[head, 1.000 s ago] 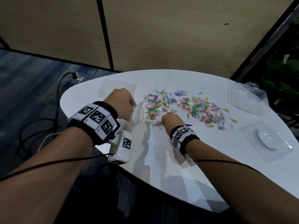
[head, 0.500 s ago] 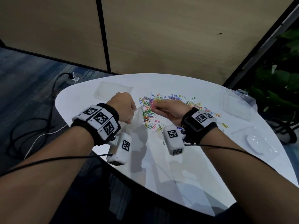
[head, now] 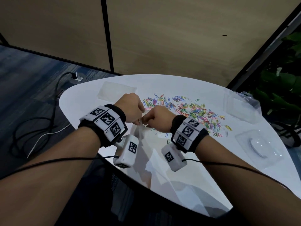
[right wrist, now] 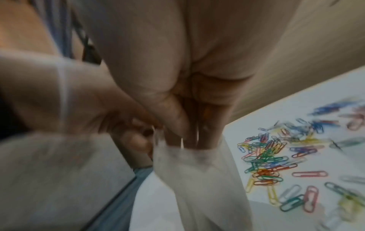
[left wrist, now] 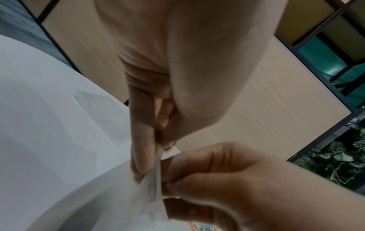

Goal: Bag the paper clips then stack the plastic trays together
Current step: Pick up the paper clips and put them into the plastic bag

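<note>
A loose heap of coloured paper clips [head: 195,111] [right wrist: 266,164] lies on the white table [head: 179,168]. My left hand [head: 138,119] [left wrist: 146,156] pinches the rim of a clear plastic bag [head: 140,134] [left wrist: 150,197] [right wrist: 197,179], which hangs just left of the heap. My right hand [head: 147,122] [right wrist: 187,139] meets it there, with bunched fingertips dipped into the bag's mouth. Thin wire glints between those fingers look like paper clips. A clear plastic tray [head: 259,144] sits at the near right and another [head: 239,106] at the far right.
A flat clear plastic piece [head: 115,92] lies at the table's far left. Cables [head: 40,128] trail over the floor to the left. A wooden partition [head: 162,38] stands behind the table, and plants [head: 280,88] at the right.
My right hand gathered clips from the heap's near edge, lifted, and swung left to the bag's mouth. The left hand kept its hold on the bag.
</note>
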